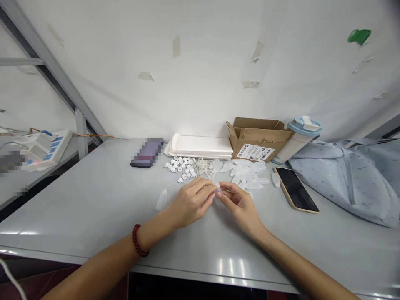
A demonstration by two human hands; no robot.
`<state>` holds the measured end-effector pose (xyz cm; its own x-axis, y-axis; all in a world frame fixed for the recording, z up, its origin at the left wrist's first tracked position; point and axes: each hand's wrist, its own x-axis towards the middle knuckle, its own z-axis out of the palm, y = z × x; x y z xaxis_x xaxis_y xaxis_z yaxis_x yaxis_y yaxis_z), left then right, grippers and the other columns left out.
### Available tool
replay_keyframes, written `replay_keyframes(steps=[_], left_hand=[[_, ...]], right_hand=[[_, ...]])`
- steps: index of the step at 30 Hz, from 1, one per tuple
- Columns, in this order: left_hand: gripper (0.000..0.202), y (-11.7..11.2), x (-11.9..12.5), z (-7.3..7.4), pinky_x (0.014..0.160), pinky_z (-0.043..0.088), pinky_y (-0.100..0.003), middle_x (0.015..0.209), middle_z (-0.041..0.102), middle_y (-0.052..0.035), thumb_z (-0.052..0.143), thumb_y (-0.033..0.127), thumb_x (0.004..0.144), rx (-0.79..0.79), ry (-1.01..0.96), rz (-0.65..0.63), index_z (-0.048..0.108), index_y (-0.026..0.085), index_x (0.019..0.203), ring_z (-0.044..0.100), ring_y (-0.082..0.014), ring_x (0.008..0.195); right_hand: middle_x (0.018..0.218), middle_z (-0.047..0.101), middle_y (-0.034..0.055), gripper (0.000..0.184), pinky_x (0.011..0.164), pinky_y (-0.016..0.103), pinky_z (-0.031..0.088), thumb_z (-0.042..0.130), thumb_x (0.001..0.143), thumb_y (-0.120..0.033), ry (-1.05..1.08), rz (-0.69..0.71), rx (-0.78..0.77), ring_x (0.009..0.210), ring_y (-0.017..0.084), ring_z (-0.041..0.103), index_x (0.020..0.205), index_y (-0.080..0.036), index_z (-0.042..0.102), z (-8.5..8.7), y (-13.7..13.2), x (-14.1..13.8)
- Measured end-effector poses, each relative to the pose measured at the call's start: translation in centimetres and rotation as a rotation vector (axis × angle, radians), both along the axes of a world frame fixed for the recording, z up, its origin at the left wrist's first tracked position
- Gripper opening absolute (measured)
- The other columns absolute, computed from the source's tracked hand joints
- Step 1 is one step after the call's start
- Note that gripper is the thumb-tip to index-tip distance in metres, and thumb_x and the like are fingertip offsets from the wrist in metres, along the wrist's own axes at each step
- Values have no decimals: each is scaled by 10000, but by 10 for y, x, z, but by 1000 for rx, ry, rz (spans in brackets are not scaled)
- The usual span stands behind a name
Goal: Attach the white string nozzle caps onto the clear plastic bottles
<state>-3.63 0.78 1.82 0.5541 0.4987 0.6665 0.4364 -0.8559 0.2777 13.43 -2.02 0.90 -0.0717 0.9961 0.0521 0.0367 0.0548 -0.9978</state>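
Note:
Over the middle of the table, my left hand (194,199) and my right hand (240,204) meet fingertip to fingertip, both closed. Between them they pinch a small translucent plastic bottle (218,188), mostly covered by the fingers. Just behind lie several white needle-tip caps (184,163), a heap of off-white cord loops (202,166) and a pile of flat translucent bottles (245,173). Left of my left hand, a translucent bottle with a thin cord (161,200) lies apart on the table.
Behind the parts are a stack of white trays (203,146), an open cardboard box (259,139) and a blue-lidded cup (298,139). Phones lie at left (146,153) and right (296,189), beside a blue starred cloth bag (346,179). A power strip (51,150) sits far left.

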Motion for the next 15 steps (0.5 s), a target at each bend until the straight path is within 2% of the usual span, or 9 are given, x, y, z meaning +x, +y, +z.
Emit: replay_keyframes(steps=[7,9,15], left_hand=[[130,-1,-2,2,720,509,-325,861,634,-68,459,132,879,-44,25,44,569,145,947,584,-179,811],[145,-2,-2,4,772,509,-345,948,620,-89,493,175,874,-52,34,37,551,144,1003,574,-195,888],[395,-4,0,4,952,443,-420,1137,567,-132,606,282,826,17,191,-9,477,103,1154,465,-270,1139]], right_hand=[[813,692,37,279,741,324,487,640,770,-380,35,34,-43,795,187,649,955,-183,569,1,-1,-2],[838,696,44,283,766,332,488,642,769,-381,58,40,-57,818,192,656,954,-184,559,3,-1,-2],[907,706,67,302,757,336,505,647,762,-402,80,36,-71,911,227,657,955,-186,560,4,-2,-3]])
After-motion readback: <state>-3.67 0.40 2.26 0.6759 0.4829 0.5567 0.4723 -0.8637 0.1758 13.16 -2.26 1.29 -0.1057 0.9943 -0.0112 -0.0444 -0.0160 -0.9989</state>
